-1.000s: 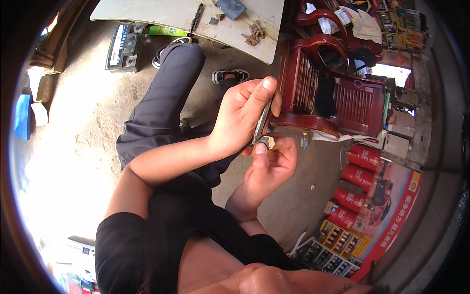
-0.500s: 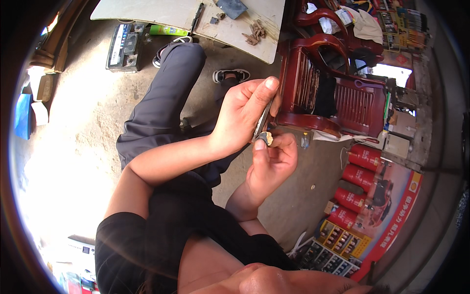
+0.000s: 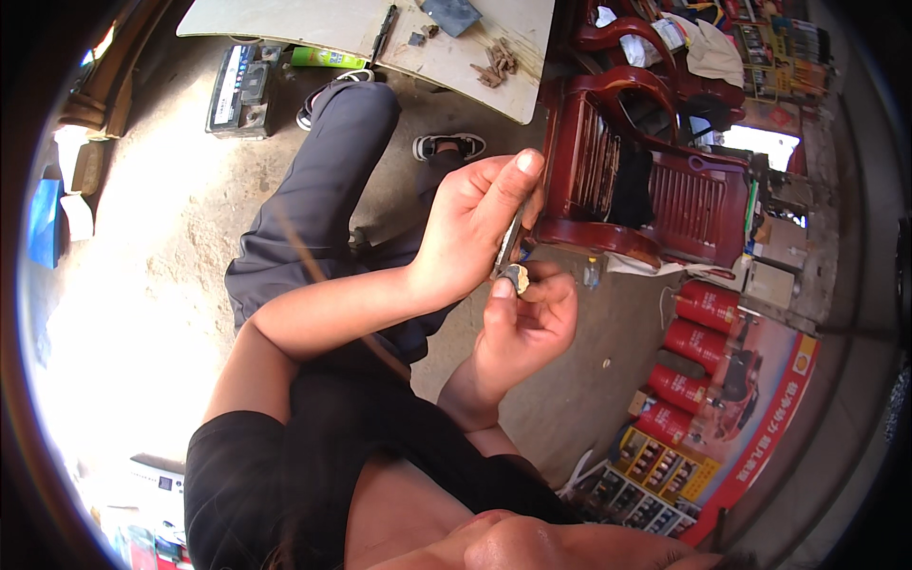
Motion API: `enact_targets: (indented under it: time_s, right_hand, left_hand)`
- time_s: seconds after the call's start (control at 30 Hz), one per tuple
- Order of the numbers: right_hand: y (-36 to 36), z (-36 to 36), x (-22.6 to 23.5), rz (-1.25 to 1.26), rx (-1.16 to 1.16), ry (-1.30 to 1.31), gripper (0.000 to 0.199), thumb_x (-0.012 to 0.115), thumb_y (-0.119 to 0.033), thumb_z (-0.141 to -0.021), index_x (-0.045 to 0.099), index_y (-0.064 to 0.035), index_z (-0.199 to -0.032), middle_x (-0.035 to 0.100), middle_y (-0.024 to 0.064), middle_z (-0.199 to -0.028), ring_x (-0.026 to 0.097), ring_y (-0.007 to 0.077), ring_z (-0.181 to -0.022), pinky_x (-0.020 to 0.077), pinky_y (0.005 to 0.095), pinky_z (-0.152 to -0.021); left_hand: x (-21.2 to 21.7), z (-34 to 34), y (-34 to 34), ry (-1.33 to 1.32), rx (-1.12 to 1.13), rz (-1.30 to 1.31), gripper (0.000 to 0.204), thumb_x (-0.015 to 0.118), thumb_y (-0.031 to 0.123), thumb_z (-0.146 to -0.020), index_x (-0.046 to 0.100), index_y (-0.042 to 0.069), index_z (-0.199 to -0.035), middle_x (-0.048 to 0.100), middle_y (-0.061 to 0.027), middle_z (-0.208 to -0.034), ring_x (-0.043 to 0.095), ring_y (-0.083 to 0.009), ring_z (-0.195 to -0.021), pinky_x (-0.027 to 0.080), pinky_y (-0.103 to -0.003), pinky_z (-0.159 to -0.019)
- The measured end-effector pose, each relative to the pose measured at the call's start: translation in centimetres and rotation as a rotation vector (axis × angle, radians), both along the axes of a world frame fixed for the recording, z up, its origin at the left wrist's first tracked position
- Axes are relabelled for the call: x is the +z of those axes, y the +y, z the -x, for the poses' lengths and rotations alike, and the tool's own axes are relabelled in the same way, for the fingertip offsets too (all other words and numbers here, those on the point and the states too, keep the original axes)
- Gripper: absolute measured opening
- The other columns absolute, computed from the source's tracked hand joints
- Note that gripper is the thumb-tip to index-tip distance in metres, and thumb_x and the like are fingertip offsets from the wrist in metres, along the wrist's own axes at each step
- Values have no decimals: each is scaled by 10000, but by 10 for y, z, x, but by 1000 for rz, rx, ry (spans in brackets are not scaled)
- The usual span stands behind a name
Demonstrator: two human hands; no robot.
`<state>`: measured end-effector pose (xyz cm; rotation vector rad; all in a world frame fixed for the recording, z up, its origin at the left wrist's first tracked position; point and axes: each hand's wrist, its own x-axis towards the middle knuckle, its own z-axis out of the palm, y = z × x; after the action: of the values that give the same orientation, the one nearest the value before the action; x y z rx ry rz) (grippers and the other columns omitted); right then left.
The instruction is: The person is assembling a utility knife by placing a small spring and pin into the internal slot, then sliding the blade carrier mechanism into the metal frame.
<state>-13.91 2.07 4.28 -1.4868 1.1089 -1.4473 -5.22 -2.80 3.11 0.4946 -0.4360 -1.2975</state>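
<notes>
**A skid or a lost pinch is the main danger**

Just left of the red-brown wooden chair (image 3: 657, 199), the left hand (image 3: 462, 223) is closed around a slim metal tool (image 3: 508, 245) that slants down toward the right hand (image 3: 518, 332). That hand, left of and below the chair's front, pinches a small dark lump (image 3: 516, 277) with a ragged yellowish face, its other fingers loosely curled. Whether tool and lump touch, I cannot tell.

If the tool glances off that uneven surface, it could jab the right hand gripping right beside it. The pinch covers little of the lump, so a hard push might pop it loose. The worktop (image 3: 285, 21) lies up and left of the chair, so a dropped lump would probably hit the floor (image 3: 570, 389).
</notes>
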Motion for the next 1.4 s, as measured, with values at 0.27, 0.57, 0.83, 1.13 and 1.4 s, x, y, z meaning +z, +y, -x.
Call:
enact_targets:
  time_s: [0.27,0.57,0.83,1.13,1.4]
  right_hand:
    - [2,0,-4,86,-46,87,246,650,87,-725,432,-7,-790,548,139,-870,521,133,-760,452,232,-690]
    - [2,2,-3,100,-35,106,245,652,91,-713,445,-4,-802,552,136,-870,527,138,-757,455,236,-690]
    - [-5,10,1,-185,158,-218,200,631,16,-751,472,-9,-870,546,89,-846,509,99,-685,469,235,-633]
    - [-11,11,1,-401,362,-384,169,585,-89,-816,458,-34,-913,470,55,-811,435,70,-582,417,206,-457]
    - [-15,18,0,-441,463,-586,154,585,-115,-828,442,-62,-848,469,83,-847,415,75,-572,440,198,-426]
  left_hand:
    - [4,-1,0,-58,41,0,444,384,342,-983,446,74,-635,416,10,-505,383,-55,-398,305,-194,-387]
    - [5,-2,0,-103,28,18,446,386,347,-982,439,77,-631,419,4,-515,381,-56,-417,305,-195,-389]
    - [5,-8,-2,14,-136,-52,448,399,366,-975,428,83,-630,403,11,-507,379,-55,-410,307,-201,-387]
    - [-4,-8,-1,94,-200,-74,446,442,387,-957,447,85,-628,409,16,-505,379,-55,-405,313,-197,-388]
    - [0,-9,-2,127,-200,-45,445,452,381,-954,448,88,-618,413,14,-495,375,-56,-404,297,-200,-386]
